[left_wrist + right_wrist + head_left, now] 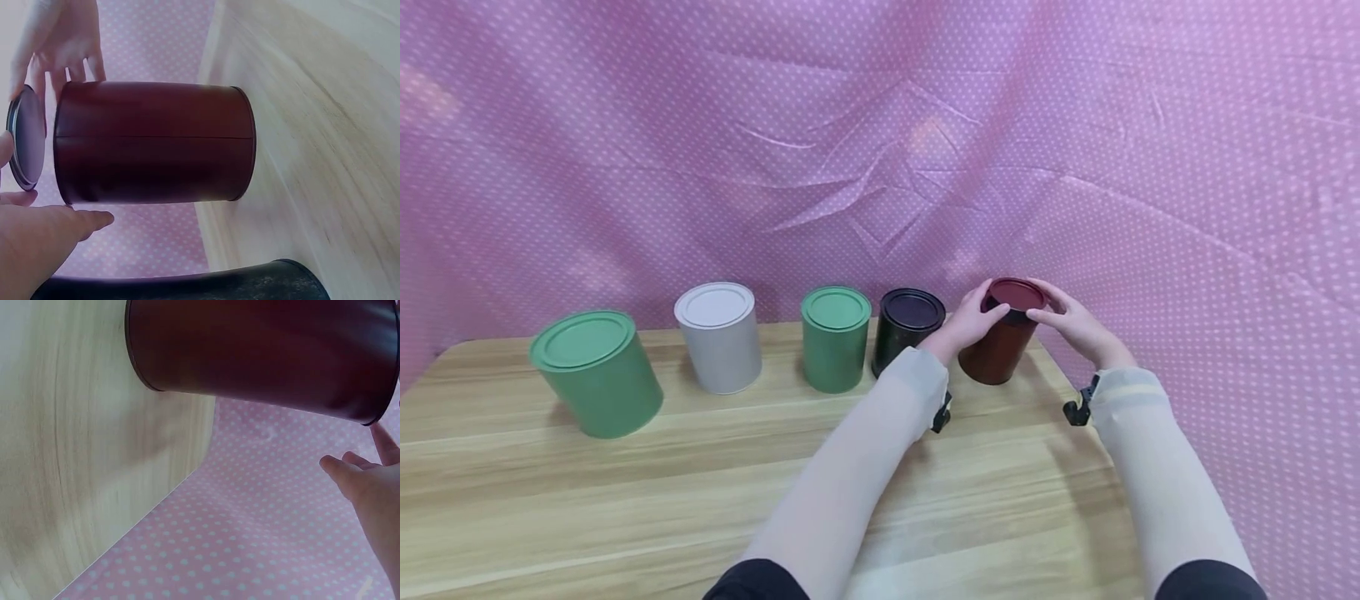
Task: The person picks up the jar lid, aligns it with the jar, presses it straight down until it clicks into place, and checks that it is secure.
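A dark red can (996,354) stands upright near the table's far right corner. Its dark red lid (1017,293) is held at the rim from both sides. My left hand (973,321) pinches the lid's left edge and my right hand (1071,321) holds its right edge. In the left wrist view the lid (25,137) sits a small gap off the top of the can (150,144), with my left hand (44,237) below and right-hand fingers (62,44) above. The right wrist view shows the can's wall (262,356) and my right hand (369,487) beside its top rim.
Left of the red can a black can (906,325), a small green can (835,337), a white can (718,333) and a large green can (597,371) stand in a row, all lidded, on the wooden table (625,500). Pink dotted cloth (880,125) hangs behind and to the right.
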`<action>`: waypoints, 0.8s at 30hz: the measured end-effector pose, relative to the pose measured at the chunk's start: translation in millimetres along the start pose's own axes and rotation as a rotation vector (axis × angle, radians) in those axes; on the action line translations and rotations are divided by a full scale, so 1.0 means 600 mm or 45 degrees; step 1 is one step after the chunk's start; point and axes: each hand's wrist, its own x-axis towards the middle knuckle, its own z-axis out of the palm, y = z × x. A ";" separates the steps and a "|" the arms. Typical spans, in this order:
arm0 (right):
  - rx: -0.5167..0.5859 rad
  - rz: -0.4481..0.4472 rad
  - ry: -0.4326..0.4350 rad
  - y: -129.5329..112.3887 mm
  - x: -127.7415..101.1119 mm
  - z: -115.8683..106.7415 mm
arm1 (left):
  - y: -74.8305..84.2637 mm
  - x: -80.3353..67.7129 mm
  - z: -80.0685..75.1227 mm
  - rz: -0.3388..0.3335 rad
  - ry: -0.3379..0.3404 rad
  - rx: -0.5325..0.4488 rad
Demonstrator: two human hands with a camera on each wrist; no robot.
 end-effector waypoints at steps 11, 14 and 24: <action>0.047 0.017 -0.061 0.013 0.015 0.002 | -0.010 0.011 0.002 -0.039 -0.004 0.033; 0.052 0.015 -0.076 0.018 0.019 0.000 | -0.010 0.014 0.004 -0.039 0.005 0.045; 0.027 0.090 -0.129 0.034 0.026 -0.001 | -0.017 0.015 0.011 -0.059 0.002 0.138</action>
